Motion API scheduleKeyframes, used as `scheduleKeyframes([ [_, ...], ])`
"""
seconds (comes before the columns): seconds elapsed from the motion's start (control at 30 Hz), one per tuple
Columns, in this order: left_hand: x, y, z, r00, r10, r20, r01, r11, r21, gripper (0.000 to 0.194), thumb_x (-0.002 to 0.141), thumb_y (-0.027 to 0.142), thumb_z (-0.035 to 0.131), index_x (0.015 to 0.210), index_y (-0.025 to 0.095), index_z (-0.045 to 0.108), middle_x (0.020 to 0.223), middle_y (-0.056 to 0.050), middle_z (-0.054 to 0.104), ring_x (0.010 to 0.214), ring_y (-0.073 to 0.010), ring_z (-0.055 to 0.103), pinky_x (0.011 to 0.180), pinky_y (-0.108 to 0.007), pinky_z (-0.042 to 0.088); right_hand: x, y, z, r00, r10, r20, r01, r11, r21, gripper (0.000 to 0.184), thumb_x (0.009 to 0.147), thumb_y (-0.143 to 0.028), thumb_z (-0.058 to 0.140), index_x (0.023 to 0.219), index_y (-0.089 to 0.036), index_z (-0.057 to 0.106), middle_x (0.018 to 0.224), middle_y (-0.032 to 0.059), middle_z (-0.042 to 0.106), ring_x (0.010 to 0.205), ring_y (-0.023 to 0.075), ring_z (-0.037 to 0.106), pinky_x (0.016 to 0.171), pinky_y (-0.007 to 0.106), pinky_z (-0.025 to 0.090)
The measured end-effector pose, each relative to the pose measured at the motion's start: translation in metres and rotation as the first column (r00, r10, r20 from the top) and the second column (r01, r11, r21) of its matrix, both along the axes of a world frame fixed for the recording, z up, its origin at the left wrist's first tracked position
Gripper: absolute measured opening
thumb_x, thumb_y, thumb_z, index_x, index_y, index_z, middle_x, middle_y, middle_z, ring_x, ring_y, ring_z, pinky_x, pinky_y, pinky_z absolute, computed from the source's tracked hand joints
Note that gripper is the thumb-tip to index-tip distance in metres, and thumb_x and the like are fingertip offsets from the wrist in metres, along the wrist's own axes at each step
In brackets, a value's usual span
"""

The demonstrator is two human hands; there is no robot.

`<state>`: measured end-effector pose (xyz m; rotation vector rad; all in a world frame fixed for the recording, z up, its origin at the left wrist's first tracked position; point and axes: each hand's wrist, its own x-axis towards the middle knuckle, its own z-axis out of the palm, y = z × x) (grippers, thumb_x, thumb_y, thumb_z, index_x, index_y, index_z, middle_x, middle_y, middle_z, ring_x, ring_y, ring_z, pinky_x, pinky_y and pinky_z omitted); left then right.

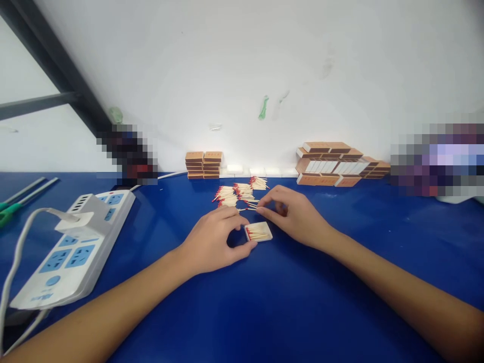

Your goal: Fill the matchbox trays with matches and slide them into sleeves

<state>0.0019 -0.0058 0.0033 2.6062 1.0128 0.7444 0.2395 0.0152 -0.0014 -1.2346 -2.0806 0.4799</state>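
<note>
A small white matchbox tray (267, 236) lies on the blue table with several red-tipped matches (257, 232) inside. My left hand (215, 237) grips the tray's left end between thumb and fingers. Just behind the tray, my right hand (293, 214) has its thumb and forefinger pinched on a few matches (252, 204). Loose piles of matches (244, 191) are spread beyond both hands, their red heads mostly toward the left.
Stacked matchboxes (203, 165) stand by the wall at left, and a bigger stack (328, 164) at right. White trays (262, 172) line the wall between them. A power strip (71, 252) with a plugged-in white cable and green-handled scissors (11, 213) lie at far left.
</note>
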Motion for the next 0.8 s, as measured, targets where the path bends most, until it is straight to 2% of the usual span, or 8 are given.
scheduleKeyframes([
  [0.07,0.0,-0.001,0.0,0.999,-0.032,-0.005,0.032,0.999,0.0,0.024,0.09,0.04,0.071,0.102,0.019,0.071,0.087,-0.004,0.064,0.08,-0.0193,0.061,0.072,-0.034,0.05,0.0,0.008,-0.004,0.997,-0.023,0.075,0.019,0.999,0.05,0.02,0.094,-0.039,0.07,0.105,-0.023,0.071,0.096,0.0049,0.063,0.071,0.0157,0.054,0.067,0.032,0.047],
  [0.17,0.001,-0.001,-0.001,0.999,-0.039,-0.009,0.039,0.999,-0.004,0.025,0.091,0.04,0.07,0.104,0.019,0.071,0.088,-0.004,0.065,0.081,-0.0195,0.062,0.073,-0.034,0.051,0.0,0.017,-0.008,0.991,-0.012,0.134,0.005,0.999,0.054,0.024,0.094,-0.038,0.071,0.111,-0.022,0.07,0.108,0.0069,0.062,0.079,0.0173,0.058,0.072,0.033,0.049],
  [0.37,0.0,0.0,-0.001,0.999,-0.035,-0.009,0.035,0.999,-0.012,0.026,0.09,0.04,0.071,0.105,0.019,0.072,0.09,-0.004,0.065,0.084,-0.0199,0.063,0.076,-0.035,0.052,0.0,0.022,-0.007,0.988,0.017,0.154,-0.02,1.0,0.022,0.009,0.097,-0.028,0.067,0.092,-0.02,0.067,0.099,0.0045,0.061,0.08,0.0166,0.059,0.074,0.031,0.047],
  [0.43,-0.001,0.001,-0.002,0.999,-0.031,-0.009,0.03,0.999,-0.014,0.027,0.09,0.04,0.071,0.106,0.018,0.072,0.09,-0.004,0.065,0.084,-0.0197,0.063,0.076,-0.035,0.052,0.0,0.021,-0.007,0.987,0.019,0.157,-0.021,1.0,0.013,0.009,0.096,-0.027,0.067,0.091,-0.02,0.066,0.099,0.0044,0.061,0.079,0.0163,0.059,0.073,0.031,0.047],
  [0.6,-0.002,0.001,-0.002,1.0,-0.015,-0.011,0.015,1.0,-0.023,0.027,0.09,0.041,0.071,0.105,0.018,0.073,0.089,-0.004,0.065,0.082,-0.0195,0.062,0.074,-0.034,0.051,0.001,0.023,-0.008,0.987,0.014,0.159,-0.017,1.0,0.019,0.012,0.097,-0.03,0.068,0.104,-0.02,0.067,0.104,0.0055,0.06,0.08,0.0164,0.058,0.072,0.03,0.047],
  [0.8,-0.001,0.001,-0.001,1.0,0.006,-0.024,-0.007,1.0,-0.028,0.028,0.09,0.041,0.071,0.107,0.019,0.073,0.091,-0.005,0.065,0.081,-0.0193,0.062,0.072,-0.033,0.05,-0.002,0.021,-0.007,0.963,-0.009,0.268,0.006,1.0,0.01,0.011,0.1,-0.028,0.063,0.093,-0.019,0.064,0.102,0.0058,0.06,0.081,0.0179,0.06,0.073,0.032,0.047],
])
